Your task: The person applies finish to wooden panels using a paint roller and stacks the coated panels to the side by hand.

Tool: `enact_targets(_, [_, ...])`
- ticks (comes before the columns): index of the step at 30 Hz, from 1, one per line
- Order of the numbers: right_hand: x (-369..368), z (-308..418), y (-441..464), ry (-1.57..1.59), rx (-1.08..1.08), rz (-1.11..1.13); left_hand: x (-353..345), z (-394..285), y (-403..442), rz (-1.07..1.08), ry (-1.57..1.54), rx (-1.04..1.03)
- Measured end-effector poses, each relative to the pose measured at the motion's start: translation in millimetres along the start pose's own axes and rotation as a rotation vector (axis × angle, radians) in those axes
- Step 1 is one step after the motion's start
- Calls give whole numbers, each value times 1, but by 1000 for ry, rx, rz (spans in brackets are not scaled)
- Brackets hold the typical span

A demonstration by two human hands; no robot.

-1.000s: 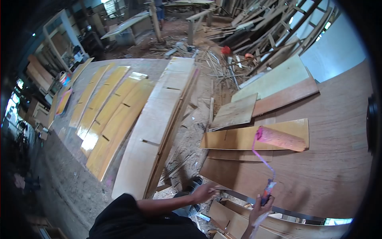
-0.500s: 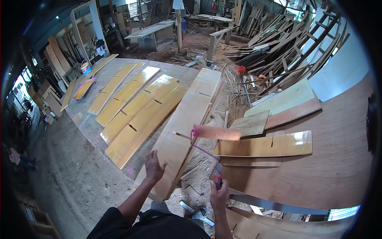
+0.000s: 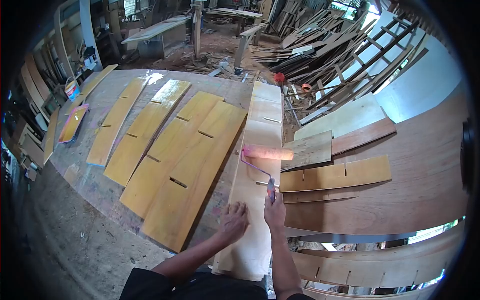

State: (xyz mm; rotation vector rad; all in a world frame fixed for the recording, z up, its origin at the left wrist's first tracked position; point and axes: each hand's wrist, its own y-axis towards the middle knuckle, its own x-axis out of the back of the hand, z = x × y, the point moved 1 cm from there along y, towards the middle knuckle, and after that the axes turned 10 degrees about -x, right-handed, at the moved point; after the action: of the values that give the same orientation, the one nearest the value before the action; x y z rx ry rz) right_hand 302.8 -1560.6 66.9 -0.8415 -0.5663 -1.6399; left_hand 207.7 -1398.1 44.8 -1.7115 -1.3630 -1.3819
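My right hand (image 3: 275, 214) is wrapped round the handle of a paint roller (image 3: 270, 153), its sleeve stained pink at one end and orange along the rest. The roller sits over a pale slotted wooden board (image 3: 250, 215) in front of me; whether it touches the wood I cannot tell. On the board's left edge lies my left hand (image 3: 234, 222), fingers resting flat and holding nothing. Left of it, several glossy yellow-coated boards (image 3: 195, 170) are spread on the worktable (image 3: 220, 87). A paint tray (image 3: 73, 123) with yellow inside stands at the table's far left.
A paint bucket (image 3: 72, 90) stands behind the tray. To my right, a yellow-coated board (image 3: 367, 172) and bare planks (image 3: 362, 136) lie on a large brown sheet (image 3: 420, 190). Scrap timber (image 3: 330, 45) is heaped at the back right, near a ladder (image 3: 382, 47).
The pale board now lies straighter in front of me, and the view has shifted. My left hand has moved to its left edge. The roller has come left, over the board.
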Motion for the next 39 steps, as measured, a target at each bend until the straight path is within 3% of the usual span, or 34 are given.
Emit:
enact_targets(1, [-2,10,0,-62,-80,50,1,8,0,20,13,-61])
enact_targets(6, [-43,53,109,-202,-5,-14,25,30,6,192,-18,-166])
enact_targets(9, [-39,71,125,-196,4,-16,33,39,9,241,-8,-216])
enact_targets(15, [-2,37,-25,-138,-33,-67,34,49,13,279,-34,-272])
enact_targets(19, [0,20,-45,-162,55,-177,34,54,18,339,15,-338])
enact_targets(20, [7,42,-28,-134,-42,-104,31,54,20,342,19,-342])
enact_targets(31, [-78,136,276,-195,-47,5,27,58,51,396,127,-486])
enact_targets(37, [-57,147,220,-229,-138,31,27,98,72,329,-251,-448])
enact_targets(39, [-62,140,228,-252,-168,45,27,95,79,447,-273,-461])
